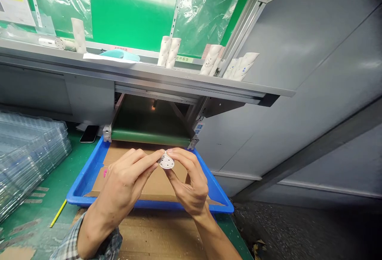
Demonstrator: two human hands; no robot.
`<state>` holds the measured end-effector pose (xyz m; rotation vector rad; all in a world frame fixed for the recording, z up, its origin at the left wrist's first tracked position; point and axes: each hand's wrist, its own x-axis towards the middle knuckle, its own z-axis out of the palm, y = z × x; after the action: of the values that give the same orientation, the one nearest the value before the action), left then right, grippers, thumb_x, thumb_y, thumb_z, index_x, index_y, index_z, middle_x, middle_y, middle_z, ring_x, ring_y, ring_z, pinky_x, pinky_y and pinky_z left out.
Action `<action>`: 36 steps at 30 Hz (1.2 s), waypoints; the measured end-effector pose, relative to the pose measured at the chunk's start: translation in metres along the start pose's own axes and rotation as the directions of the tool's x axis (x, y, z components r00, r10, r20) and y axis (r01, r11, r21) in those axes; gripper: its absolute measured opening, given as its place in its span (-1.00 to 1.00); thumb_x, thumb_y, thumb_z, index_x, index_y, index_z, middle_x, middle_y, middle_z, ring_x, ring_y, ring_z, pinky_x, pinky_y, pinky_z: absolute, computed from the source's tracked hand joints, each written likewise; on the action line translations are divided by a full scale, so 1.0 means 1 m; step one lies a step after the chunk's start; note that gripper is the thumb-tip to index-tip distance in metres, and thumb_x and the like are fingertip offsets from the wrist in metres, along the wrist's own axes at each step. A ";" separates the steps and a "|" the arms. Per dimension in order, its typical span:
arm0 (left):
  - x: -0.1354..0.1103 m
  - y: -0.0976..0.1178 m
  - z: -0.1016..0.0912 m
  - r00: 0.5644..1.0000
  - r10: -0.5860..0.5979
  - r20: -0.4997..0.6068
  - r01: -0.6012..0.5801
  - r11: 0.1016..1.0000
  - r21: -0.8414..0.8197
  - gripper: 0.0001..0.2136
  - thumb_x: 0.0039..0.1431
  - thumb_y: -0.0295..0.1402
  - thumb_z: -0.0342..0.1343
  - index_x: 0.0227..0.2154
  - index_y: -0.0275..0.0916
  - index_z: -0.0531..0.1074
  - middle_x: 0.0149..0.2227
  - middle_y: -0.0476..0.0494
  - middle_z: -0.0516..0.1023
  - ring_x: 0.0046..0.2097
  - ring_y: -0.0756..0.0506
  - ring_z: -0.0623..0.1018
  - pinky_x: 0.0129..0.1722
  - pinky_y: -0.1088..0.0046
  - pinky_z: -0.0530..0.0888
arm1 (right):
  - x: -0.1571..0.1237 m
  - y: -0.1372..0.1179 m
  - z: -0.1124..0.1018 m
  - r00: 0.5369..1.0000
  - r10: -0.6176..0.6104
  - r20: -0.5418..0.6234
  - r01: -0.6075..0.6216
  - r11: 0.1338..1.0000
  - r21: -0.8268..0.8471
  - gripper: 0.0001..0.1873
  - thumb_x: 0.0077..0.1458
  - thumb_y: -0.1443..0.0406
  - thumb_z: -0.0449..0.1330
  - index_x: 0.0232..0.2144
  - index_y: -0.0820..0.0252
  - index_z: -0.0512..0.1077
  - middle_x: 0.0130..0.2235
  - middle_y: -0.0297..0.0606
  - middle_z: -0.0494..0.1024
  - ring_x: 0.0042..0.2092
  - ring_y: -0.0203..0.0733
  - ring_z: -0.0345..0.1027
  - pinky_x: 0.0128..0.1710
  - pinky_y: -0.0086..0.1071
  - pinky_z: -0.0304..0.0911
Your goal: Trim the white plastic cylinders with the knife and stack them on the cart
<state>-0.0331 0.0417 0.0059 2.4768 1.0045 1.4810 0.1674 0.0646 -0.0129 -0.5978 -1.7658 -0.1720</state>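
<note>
A small round white plastic part (166,161) is pinched between the fingertips of both my hands, above the blue tray (86,176). My left hand (127,184) grips it from the left with fingers curled. My right hand (188,180) holds it from the right with thumb and forefinger. The tray is lined with brown cardboard (155,184).
A green conveyor belt end (149,135) sits just behind the tray under a grey metal shelf (149,75) carrying white paper-wrapped rolls (168,51). Stacked clear plastic trays (26,152) lie at left, a black phone (88,133) beside them. A grey wall (313,92) stands at right.
</note>
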 end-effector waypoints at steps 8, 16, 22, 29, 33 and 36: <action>0.000 0.000 0.000 1.000 -0.030 0.000 0.030 0.999 -0.012 -0.68 0.55 -0.41 0.03 0.26 -0.08 0.45 -0.10 -0.06 0.60 -0.12 -0.03 0.54 -0.08 0.47 0.49 | 0.000 0.000 0.001 1.000 0.004 0.005 -0.004 1.000 -0.006 -0.56 0.28 0.51 0.32 0.14 0.08 0.48 -0.02 -0.13 0.62 0.01 -0.03 0.58 0.01 -0.10 0.58; -0.001 -0.003 -0.001 0.998 -0.062 -0.025 0.063 0.998 0.021 -0.69 0.57 -0.36 0.00 0.25 -0.12 0.46 -0.09 -0.09 0.61 -0.12 -0.04 0.56 -0.07 0.45 0.50 | 0.000 0.000 -0.001 1.000 0.012 -0.019 -0.013 0.999 -0.037 -0.56 0.27 0.52 0.32 0.12 0.07 0.48 -0.02 -0.15 0.62 0.00 -0.04 0.57 0.00 -0.09 0.57; -0.001 0.000 0.000 1.000 -0.026 -0.012 0.026 0.999 0.034 -0.69 0.57 -0.36 0.00 0.26 -0.12 0.45 -0.07 -0.09 0.63 -0.11 -0.04 0.57 -0.07 0.46 0.50 | 0.000 0.001 -0.001 1.000 0.003 -0.022 -0.004 0.999 -0.033 -0.56 0.27 0.52 0.32 0.12 0.06 0.48 -0.03 -0.14 0.61 -0.01 -0.03 0.57 -0.02 -0.09 0.57; 0.000 0.000 0.002 1.000 -0.030 0.002 0.029 0.999 0.032 -0.69 0.56 -0.37 0.02 0.25 -0.12 0.45 -0.06 -0.10 0.62 -0.10 -0.06 0.56 -0.07 0.43 0.49 | 0.001 0.001 0.000 1.000 -0.013 -0.021 0.012 0.999 -0.038 -0.52 0.24 0.55 0.33 0.13 0.07 0.48 -0.02 -0.14 0.61 0.00 -0.03 0.57 -0.01 -0.09 0.57; -0.001 0.001 0.001 0.999 -0.040 0.004 0.039 0.999 0.030 -0.69 0.55 -0.38 0.02 0.25 -0.11 0.45 -0.09 -0.08 0.61 -0.11 -0.05 0.57 -0.08 0.44 0.49 | 0.001 0.001 0.000 1.000 -0.019 -0.019 0.018 0.999 -0.050 -0.49 0.24 0.56 0.33 0.14 0.05 0.48 -0.01 -0.16 0.62 0.00 -0.03 0.57 -0.01 -0.09 0.57; -0.001 0.001 0.000 1.000 -0.028 -0.006 0.028 0.999 0.046 -0.68 0.55 -0.39 0.04 0.26 -0.09 0.45 -0.13 -0.06 0.60 -0.14 -0.04 0.56 -0.08 0.46 0.50 | 0.001 0.001 0.000 0.999 -0.029 -0.016 0.028 0.998 -0.047 -0.49 0.23 0.57 0.33 0.15 0.07 0.48 -0.01 -0.15 0.63 0.00 -0.04 0.57 0.00 -0.11 0.57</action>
<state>-0.0328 0.0403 0.0051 2.4799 1.0821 1.4739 0.1679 0.0661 -0.0123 -0.6036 -1.7585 -0.2382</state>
